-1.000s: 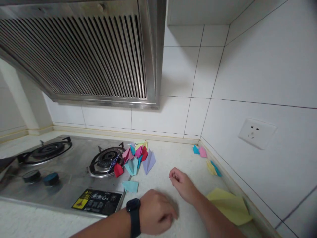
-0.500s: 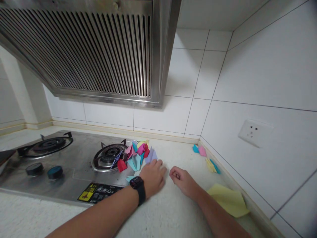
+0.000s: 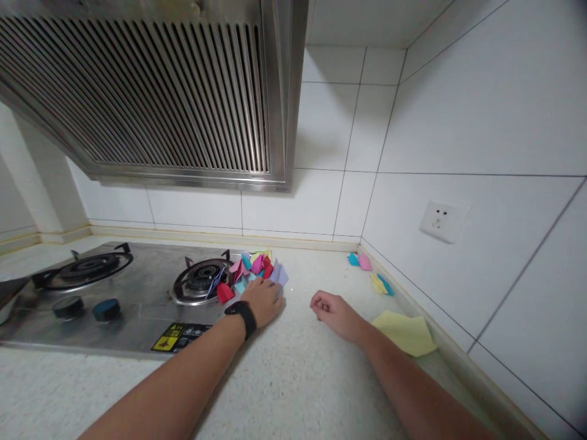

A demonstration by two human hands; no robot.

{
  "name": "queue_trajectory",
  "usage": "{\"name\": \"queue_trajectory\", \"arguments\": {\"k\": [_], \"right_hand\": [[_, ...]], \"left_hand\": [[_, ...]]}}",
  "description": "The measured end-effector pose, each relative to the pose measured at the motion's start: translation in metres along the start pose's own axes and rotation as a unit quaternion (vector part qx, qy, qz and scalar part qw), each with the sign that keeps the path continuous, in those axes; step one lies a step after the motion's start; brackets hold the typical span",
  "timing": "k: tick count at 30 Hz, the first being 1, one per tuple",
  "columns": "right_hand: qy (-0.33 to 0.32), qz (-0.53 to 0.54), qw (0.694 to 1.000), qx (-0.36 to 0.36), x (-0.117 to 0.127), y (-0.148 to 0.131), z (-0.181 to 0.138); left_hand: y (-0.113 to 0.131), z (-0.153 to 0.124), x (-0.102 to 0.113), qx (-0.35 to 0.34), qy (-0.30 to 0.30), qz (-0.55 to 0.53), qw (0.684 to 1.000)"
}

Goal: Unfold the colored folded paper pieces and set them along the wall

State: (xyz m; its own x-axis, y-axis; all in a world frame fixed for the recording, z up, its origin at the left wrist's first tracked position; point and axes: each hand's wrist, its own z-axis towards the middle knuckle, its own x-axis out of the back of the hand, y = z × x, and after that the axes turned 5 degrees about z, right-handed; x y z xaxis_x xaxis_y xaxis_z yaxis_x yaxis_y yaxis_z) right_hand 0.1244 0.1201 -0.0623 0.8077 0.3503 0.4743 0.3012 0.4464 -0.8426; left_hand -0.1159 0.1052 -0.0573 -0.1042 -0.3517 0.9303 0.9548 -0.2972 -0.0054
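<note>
Left hand (image 3: 262, 300) at folded papers (image 3: 257, 264), grip unclear — right hand (image 3: 335, 313) loosely clenched.

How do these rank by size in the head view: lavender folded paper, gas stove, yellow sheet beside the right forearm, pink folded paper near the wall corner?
1. Gas stove
2. Yellow sheet
3. Lavender folded paper
4. Pink folded paper

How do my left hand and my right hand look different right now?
Your left hand is stretched out at the near edge of the pile of folded papers; your right hand is curled in, apart from that pile. Your left hand has a dark watch at its wrist; your right hand shows none. Both are low over the pale counter.
</note>
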Motion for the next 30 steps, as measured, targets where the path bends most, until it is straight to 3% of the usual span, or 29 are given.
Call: {"name": "queue_trajectory", "arguments": {"k": [3, 8, 17, 21, 26, 30], "right_hand": [[0.004, -0.002, 1.000, 0.000, 0.001, 0.000, 0.000], [0.035, -0.015, 0.999, -0.001, 0.004, 0.005, 0.001], [0.106, 0.037, 0.994, 0.009, 0.010, 0.014, 0.006], [0.097, 0.048, 0.994, -0.013, 0.007, 0.010, 0.005], [0.040, 0.059, 0.996, -0.048, 0.001, 0.003, 0.001], [0.013, 0.074, 0.996, -0.038, -0.003, -0.002, -0.001]], "left_hand": [[-0.001, 0.002, 0.002, 0.012, 0.000, -0.018, 1.000], [0.002, 0.008, 0.008, 0.052, 0.084, -0.169, 0.981], [0.006, 0.016, 0.000, 0.082, 0.110, -0.527, 0.839], [0.009, 0.018, -0.004, 0.100, 0.123, -0.591, 0.791], [0.018, 0.016, 0.000, 0.124, 0.127, -0.672, 0.719], [0.023, 0.014, 0.004, 0.150, 0.117, -0.685, 0.703]]}}
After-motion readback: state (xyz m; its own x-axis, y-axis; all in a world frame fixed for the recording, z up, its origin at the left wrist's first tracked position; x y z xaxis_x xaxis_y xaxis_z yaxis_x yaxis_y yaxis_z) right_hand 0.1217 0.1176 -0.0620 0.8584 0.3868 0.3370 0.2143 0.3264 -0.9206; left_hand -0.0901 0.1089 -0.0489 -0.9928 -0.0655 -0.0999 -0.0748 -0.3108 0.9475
